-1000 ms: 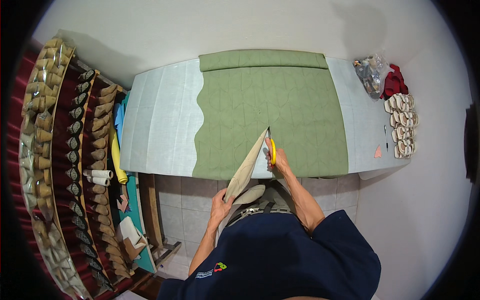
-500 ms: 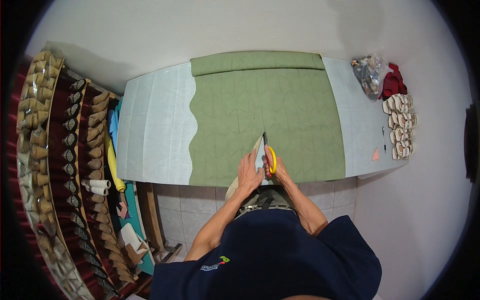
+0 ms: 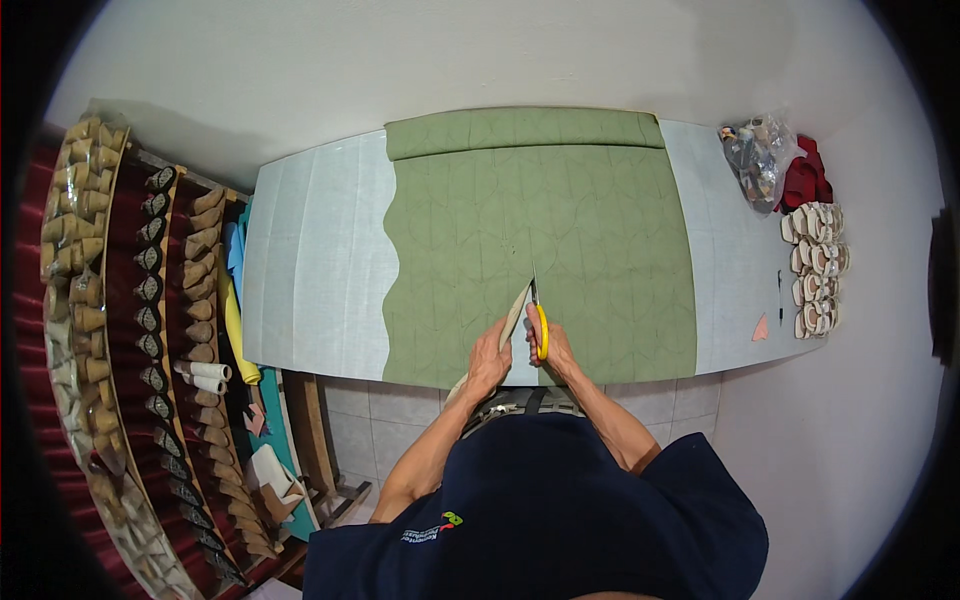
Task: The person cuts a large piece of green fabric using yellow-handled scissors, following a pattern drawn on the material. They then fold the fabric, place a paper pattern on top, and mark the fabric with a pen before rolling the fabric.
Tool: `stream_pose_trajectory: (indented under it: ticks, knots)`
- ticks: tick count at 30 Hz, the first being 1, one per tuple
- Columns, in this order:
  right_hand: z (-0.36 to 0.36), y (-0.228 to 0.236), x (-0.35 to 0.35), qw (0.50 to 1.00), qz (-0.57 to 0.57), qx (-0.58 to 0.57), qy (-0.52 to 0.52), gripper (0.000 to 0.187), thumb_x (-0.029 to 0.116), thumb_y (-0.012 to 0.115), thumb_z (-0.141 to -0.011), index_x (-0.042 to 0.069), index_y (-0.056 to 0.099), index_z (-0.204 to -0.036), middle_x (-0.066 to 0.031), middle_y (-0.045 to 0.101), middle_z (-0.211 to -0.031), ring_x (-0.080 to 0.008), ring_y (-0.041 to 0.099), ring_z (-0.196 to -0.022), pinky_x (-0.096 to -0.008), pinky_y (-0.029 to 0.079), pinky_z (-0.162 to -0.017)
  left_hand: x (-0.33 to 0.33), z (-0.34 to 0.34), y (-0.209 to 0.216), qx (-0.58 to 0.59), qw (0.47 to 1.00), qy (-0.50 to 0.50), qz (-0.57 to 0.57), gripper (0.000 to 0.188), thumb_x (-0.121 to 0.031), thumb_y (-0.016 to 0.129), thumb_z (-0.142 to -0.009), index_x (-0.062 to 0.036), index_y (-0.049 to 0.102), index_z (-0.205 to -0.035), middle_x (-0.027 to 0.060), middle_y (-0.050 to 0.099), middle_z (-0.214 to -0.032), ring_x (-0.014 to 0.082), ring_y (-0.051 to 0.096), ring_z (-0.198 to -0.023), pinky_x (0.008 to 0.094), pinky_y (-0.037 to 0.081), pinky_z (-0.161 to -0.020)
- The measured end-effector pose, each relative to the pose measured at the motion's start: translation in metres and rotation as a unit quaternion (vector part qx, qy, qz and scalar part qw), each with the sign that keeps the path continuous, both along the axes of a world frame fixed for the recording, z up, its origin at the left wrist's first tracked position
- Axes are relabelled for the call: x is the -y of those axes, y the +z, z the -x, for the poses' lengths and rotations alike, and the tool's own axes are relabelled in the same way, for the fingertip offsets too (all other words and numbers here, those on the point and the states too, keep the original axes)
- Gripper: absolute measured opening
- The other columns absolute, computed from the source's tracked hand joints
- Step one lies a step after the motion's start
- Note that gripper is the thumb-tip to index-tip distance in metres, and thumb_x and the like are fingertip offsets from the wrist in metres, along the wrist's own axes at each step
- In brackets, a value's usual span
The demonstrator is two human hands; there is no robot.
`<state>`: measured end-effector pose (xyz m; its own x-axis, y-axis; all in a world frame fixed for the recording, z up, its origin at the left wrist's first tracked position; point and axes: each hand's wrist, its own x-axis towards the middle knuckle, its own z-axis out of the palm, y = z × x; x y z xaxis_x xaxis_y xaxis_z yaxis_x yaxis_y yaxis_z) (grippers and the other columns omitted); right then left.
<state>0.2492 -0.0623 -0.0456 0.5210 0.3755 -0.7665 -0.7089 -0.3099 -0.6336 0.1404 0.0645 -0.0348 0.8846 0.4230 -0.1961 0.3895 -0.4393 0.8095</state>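
Observation:
A sheet of green material (image 3: 600,220) with faint drawn outlines lies over the table, its far end rolled up and its left edge wavy. My right hand (image 3: 552,345) is closed round the yellow handles of a pair of scissors (image 3: 543,325). Their blades point away from me, at the top of a slit that runs in from the near edge. On the left of the slit, my left hand (image 3: 489,354) grips the cut edge of the green material, which is lifted and shows a pale underside. Grey-white table surface shows through the gap.
Pale sandals (image 3: 815,260), a clear bag of small items (image 3: 758,160), dark red cloth (image 3: 803,178), a pen (image 3: 781,300) and a pink scrap (image 3: 761,327) lie on the table's right. At my left stand racks of shoe lasts (image 3: 200,275) and rolled material (image 3: 235,330).
The scissor blades look more open than before. My left hand has shifted slightly toward me and left along the lifted edge. The whole view has moved a little.

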Motion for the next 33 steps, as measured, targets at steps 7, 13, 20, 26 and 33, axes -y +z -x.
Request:
stream_pose_trajectory:
  ticks: [7, 13, 20, 26, 33]
  knots:
    - [-0.01, 0.008, -0.005, 1.0, -0.003, -0.011, 0.002, 0.075, 0.079, 0.064, -0.084, 0.005, 0.055, -0.073, -0.0016, 0.048, -0.055, -0.0136, 0.049, -0.044, -0.0282, 0.042, -0.041, -0.009, -0.001, 0.007, -0.027, 0.999, -0.006, 0.032, 0.051, -0.003, 0.059, -0.09, -0.0013, 0.055, -0.14, 0.0323, 0.066, -0.117, 0.0524, 0.061, -0.108, 0.0528, 0.05, -0.093]
    - [-0.017, 0.004, -0.009, 0.999, 0.031, 0.009, 0.004, 0.076, 0.081, 0.062, -0.084, 0.006, 0.056, -0.075, -0.0006, 0.046, -0.055, -0.0135, 0.048, -0.044, -0.0289, 0.042, -0.042, -0.017, 0.002, 0.012, -0.009, 1.0, -0.003, 0.006, 0.049, -0.004, 0.06, -0.09, 0.0015, 0.056, -0.139, 0.0338, 0.065, -0.116, 0.0516, 0.062, -0.109, 0.0524, 0.05, -0.094]
    - [-0.029, -0.001, -0.022, 1.0, -0.018, -0.005, -0.005, 0.076, 0.08, 0.063, -0.085, 0.005, 0.055, -0.074, -0.0005, 0.046, -0.054, -0.0127, 0.047, -0.042, -0.028, 0.04, -0.04, -0.023, 0.008, 0.003, -0.002, 0.999, 0.0, 0.037, 0.047, -0.004, 0.061, -0.091, 0.002, 0.057, -0.138, 0.0332, 0.066, -0.117, 0.0511, 0.063, -0.108, 0.0507, 0.051, -0.094]
    - [-0.032, -0.003, -0.022, 1.0, 0.011, 0.018, 0.002, 0.076, 0.08, 0.063, -0.085, 0.005, 0.057, -0.076, -0.0003, 0.046, -0.055, -0.0123, 0.048, -0.043, -0.0277, 0.041, -0.04, -0.024, 0.006, 0.01, -0.033, 0.998, 0.008, 0.045, 0.046, -0.003, 0.061, -0.091, 0.0031, 0.057, -0.137, 0.0323, 0.067, -0.116, 0.0502, 0.064, -0.108, 0.0493, 0.051, -0.093]
    - [-0.048, -0.005, -0.028, 1.0, -0.003, 0.014, 0.002, 0.076, 0.08, 0.066, -0.083, 0.005, 0.056, -0.074, -0.0001, 0.047, -0.055, -0.0119, 0.048, -0.043, -0.0281, 0.04, -0.039, -0.026, 0.005, 0.019, -0.041, 0.998, 0.018, 0.053, 0.045, -0.003, 0.061, -0.092, 0.0039, 0.057, -0.136, 0.032, 0.067, -0.117, 0.0493, 0.065, -0.109, 0.0482, 0.052, -0.094]
